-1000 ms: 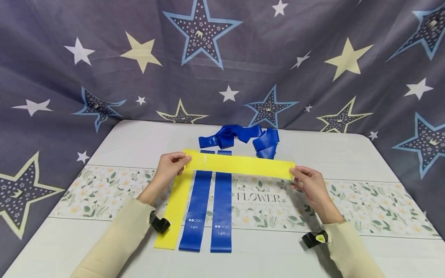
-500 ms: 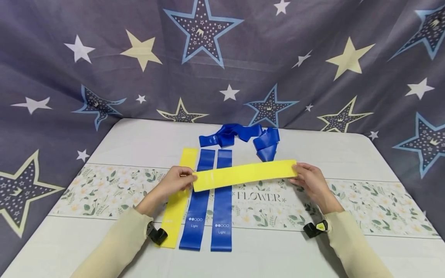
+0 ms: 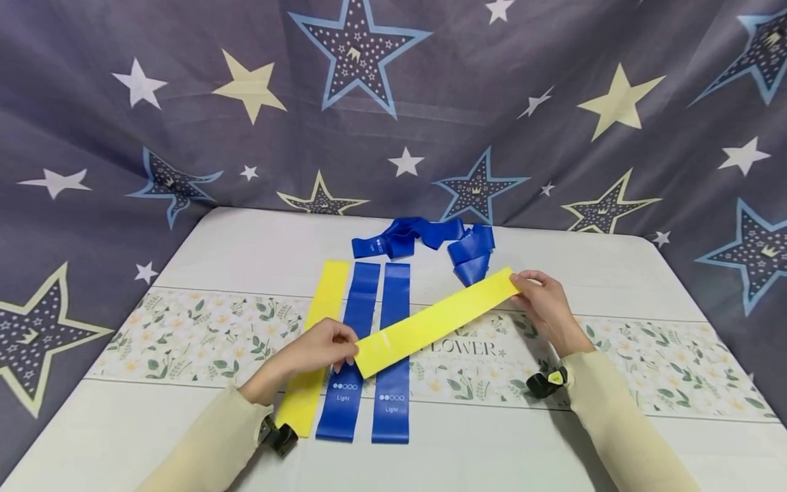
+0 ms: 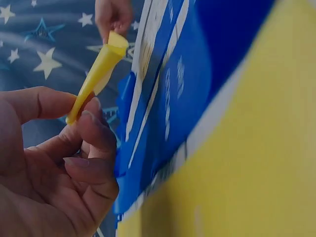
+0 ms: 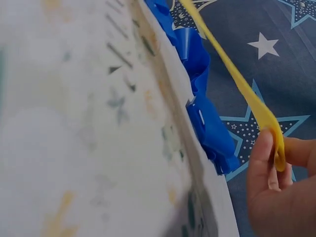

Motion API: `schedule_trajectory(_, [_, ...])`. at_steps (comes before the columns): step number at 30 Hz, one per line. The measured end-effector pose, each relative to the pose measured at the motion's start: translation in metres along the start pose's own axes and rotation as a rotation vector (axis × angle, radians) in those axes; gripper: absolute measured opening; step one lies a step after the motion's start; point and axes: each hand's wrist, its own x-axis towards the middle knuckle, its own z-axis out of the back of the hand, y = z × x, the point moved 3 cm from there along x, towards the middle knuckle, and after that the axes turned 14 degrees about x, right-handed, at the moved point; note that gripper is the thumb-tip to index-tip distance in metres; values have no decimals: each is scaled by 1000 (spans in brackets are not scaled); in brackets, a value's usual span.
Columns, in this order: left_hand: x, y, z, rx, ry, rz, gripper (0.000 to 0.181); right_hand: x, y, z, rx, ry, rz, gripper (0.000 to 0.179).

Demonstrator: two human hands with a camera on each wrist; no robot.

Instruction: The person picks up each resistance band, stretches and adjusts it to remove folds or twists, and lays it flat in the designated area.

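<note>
1. The yellow band [image 3: 436, 322] is up off the table [image 3: 492, 444], its long axis running aslant: left end towards the person, right end farther off, towards the curtain [image 3: 406, 123].
2. The left hand [image 3: 322, 345] pinches the near end between thumb and fingers; the right hand [image 3: 546, 304] pinches the far one.
3. Beneath it lie two blue strips [image 3: 395, 294], with a flat yellow strip [image 3: 332, 287] beside them.
4. Farther back sits a crumpled blue heap [image 3: 418, 236].
5. From the head I see the band's broad face; the left wrist view shows it nearly edge-on and bowed, the right wrist view its rounded end at the fingers.
</note>
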Motion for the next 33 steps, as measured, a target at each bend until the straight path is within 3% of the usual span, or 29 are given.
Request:
schedule_trajectory(3, [-3, -7, -8, 2, 46, -12, 16, 4, 3, -7, 13, 8, -21, 15])
schedule_trajectory(9, [-9, -20, -24, -24, 160, -68, 20, 9, 9, -20, -9, 10, -53, 32])
schedule_trajectory(15, [-9, -25, -37, -63, 212, -102, 24, 17, 12, -30, -32, 7, -14, 25])
schedule_trajectory(22, [-13, -32, -54, -159, 263, -64, 24, 25, 12, -46, -85, -42, -1, 20])
schedule_trajectory(27, [-14, -39, -67, -210, 285, -53, 24, 31, 12, -58, -70, -28, 32, 11])
schedule_trajectory(33, [-18, -45, -82, -240, 314, -41, 24, 35, 8, -73, -76, -9, 37, 14])
